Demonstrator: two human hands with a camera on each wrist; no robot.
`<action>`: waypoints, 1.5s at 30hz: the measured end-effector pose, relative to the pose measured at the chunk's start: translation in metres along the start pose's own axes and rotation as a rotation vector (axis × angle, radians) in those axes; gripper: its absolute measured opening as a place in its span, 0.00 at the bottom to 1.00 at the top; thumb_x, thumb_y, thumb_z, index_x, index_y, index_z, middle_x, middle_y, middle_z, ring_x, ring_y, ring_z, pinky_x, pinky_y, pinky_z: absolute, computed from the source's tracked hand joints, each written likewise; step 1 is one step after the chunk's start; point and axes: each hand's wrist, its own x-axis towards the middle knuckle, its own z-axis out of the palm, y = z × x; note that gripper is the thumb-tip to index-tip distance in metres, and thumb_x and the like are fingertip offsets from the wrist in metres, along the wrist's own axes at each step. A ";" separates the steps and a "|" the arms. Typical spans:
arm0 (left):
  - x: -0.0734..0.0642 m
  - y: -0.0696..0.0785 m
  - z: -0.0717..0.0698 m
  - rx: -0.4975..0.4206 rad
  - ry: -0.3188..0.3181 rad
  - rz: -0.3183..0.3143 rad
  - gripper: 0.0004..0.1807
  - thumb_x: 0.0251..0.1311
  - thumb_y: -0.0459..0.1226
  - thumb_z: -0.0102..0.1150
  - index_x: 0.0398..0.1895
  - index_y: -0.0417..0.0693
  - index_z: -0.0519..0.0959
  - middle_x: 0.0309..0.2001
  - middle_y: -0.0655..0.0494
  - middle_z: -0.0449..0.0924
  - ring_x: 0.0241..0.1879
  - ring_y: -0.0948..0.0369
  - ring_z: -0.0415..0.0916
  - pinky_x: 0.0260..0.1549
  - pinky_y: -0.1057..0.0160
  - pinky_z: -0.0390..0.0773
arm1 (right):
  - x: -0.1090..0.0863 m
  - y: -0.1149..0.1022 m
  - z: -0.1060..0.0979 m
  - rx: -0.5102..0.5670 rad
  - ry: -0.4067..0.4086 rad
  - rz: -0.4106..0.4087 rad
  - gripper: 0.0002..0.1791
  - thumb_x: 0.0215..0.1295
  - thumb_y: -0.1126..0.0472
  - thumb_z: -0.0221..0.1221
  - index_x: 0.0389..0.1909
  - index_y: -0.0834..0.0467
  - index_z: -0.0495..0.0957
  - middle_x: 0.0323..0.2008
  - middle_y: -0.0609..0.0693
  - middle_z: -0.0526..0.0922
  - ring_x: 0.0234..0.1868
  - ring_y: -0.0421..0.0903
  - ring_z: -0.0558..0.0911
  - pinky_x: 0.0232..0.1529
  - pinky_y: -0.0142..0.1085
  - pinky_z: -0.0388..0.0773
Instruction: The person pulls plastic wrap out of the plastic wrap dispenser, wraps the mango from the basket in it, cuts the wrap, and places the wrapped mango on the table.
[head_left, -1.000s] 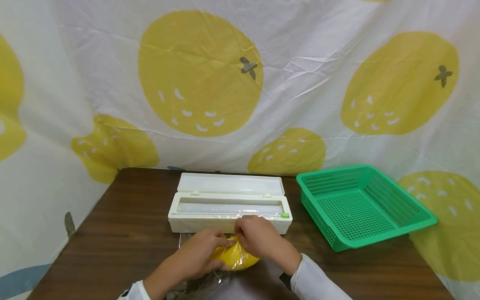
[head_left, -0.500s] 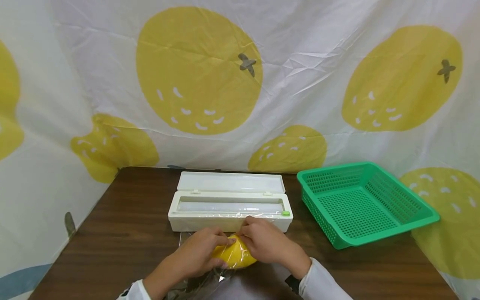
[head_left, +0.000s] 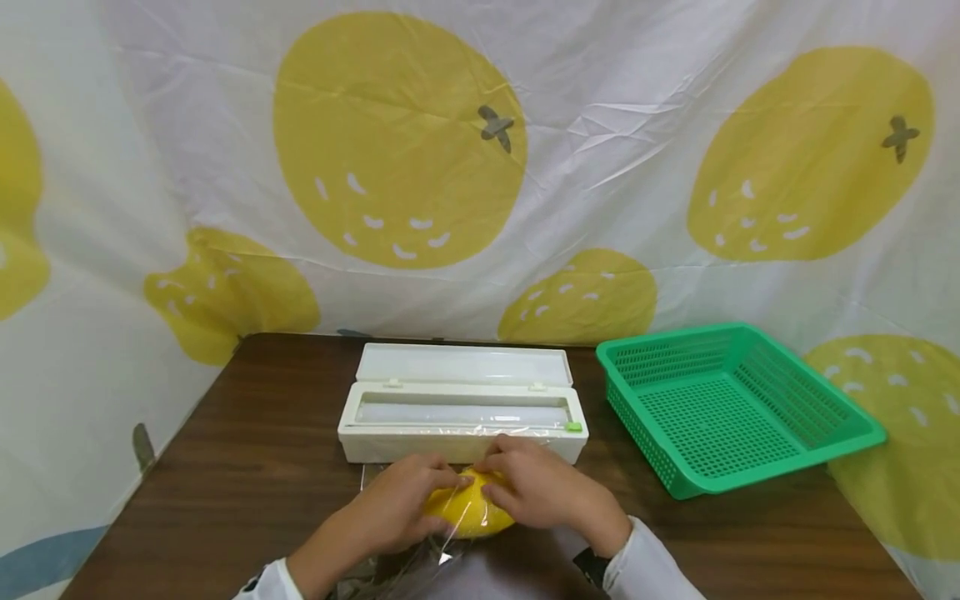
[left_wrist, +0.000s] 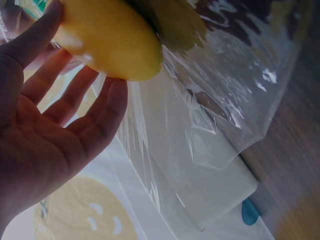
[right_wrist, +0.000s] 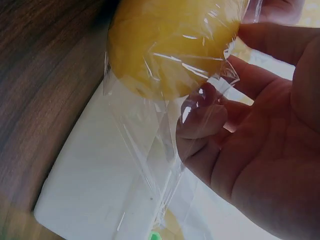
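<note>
Just in front of the white box (head_left: 397, 448), left hand (head_left: 405, 504) grips yellow oval item (head_left: 474, 515), thumb opposite fingers; right hand (head_left: 543, 483) pinches clear film (right_wrist: 145, 125) against it, fingers curled.

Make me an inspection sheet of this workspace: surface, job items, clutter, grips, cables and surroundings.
Surface: dark wooden table.
Fruit: yellow, partly covered by clear film.
Box: white, lid open, roll inside.
Clutter: green basket, right of the box.
Left grip: holds the fruit.
Right grip: holds film against the fruit.
Cables: nothing seen.
Surroundings: cloth with yellow fruit print, behind and at the sides.
</note>
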 end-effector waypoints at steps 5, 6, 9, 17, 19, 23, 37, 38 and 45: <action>0.000 0.000 0.001 0.013 -0.006 -0.004 0.27 0.48 0.42 0.79 0.55 0.52 0.85 0.46 0.56 0.84 0.43 0.59 0.79 0.45 0.57 0.81 | -0.002 -0.001 -0.004 -0.020 -0.009 -0.042 0.20 0.66 0.54 0.62 0.55 0.58 0.83 0.44 0.47 0.80 0.43 0.42 0.79 0.49 0.36 0.78; 0.000 -0.001 0.001 0.016 -0.009 -0.006 0.27 0.48 0.42 0.78 0.55 0.52 0.85 0.46 0.56 0.84 0.44 0.59 0.79 0.46 0.57 0.81 | -0.002 -0.001 -0.004 -0.022 -0.012 -0.042 0.20 0.66 0.53 0.62 0.55 0.58 0.82 0.44 0.47 0.80 0.43 0.42 0.78 0.49 0.36 0.77; 0.000 -0.001 0.000 0.022 -0.017 -0.010 0.27 0.50 0.42 0.77 0.56 0.53 0.84 0.48 0.56 0.84 0.45 0.58 0.80 0.47 0.56 0.81 | -0.003 -0.001 -0.004 -0.023 -0.027 -0.025 0.22 0.66 0.50 0.63 0.56 0.57 0.82 0.45 0.46 0.79 0.44 0.41 0.77 0.50 0.35 0.76; -0.009 -0.003 -0.008 0.041 -0.026 -0.016 0.25 0.53 0.43 0.76 0.55 0.49 0.84 0.52 0.56 0.83 0.49 0.56 0.80 0.51 0.52 0.80 | -0.003 0.000 -0.002 -0.017 -0.047 -0.005 0.24 0.66 0.48 0.63 0.58 0.57 0.81 0.46 0.46 0.78 0.45 0.41 0.77 0.52 0.35 0.76; -0.014 -0.004 -0.013 0.046 -0.019 -0.031 0.22 0.56 0.43 0.73 0.54 0.49 0.84 0.52 0.56 0.83 0.50 0.56 0.80 0.50 0.52 0.80 | -0.003 0.000 -0.001 -0.010 -0.056 0.001 0.24 0.66 0.48 0.63 0.58 0.57 0.81 0.47 0.46 0.78 0.46 0.41 0.77 0.53 0.35 0.76; -0.024 -0.005 -0.024 0.036 -0.006 -0.060 0.17 0.62 0.44 0.68 0.52 0.51 0.85 0.49 0.58 0.84 0.47 0.59 0.80 0.47 0.53 0.81 | -0.004 0.001 -0.001 0.013 -0.073 0.020 0.24 0.67 0.48 0.63 0.58 0.57 0.81 0.47 0.46 0.78 0.46 0.40 0.77 0.54 0.36 0.76; -0.087 -0.019 -0.011 -0.206 -0.364 -0.282 0.13 0.45 0.34 0.70 0.17 0.59 0.75 0.16 0.69 0.70 0.16 0.69 0.64 0.16 0.67 0.66 | -0.003 -0.001 -0.004 0.010 -0.074 0.023 0.24 0.68 0.47 0.62 0.59 0.57 0.81 0.47 0.46 0.78 0.44 0.39 0.76 0.51 0.35 0.75; -0.090 -0.026 0.000 -0.190 -0.363 -0.291 0.14 0.44 0.34 0.69 0.15 0.60 0.74 0.15 0.69 0.69 0.15 0.69 0.63 0.15 0.67 0.65 | -0.003 -0.001 -0.004 0.011 -0.073 0.021 0.24 0.68 0.48 0.62 0.59 0.57 0.81 0.47 0.46 0.78 0.44 0.39 0.76 0.51 0.34 0.75; -0.100 -0.078 0.071 -0.172 -0.460 -0.324 0.12 0.54 0.53 0.69 0.18 0.67 0.80 0.19 0.71 0.75 0.18 0.68 0.71 0.18 0.62 0.72 | -0.003 -0.001 -0.001 0.025 -0.079 0.024 0.24 0.68 0.47 0.62 0.59 0.56 0.81 0.46 0.45 0.78 0.43 0.38 0.76 0.50 0.33 0.75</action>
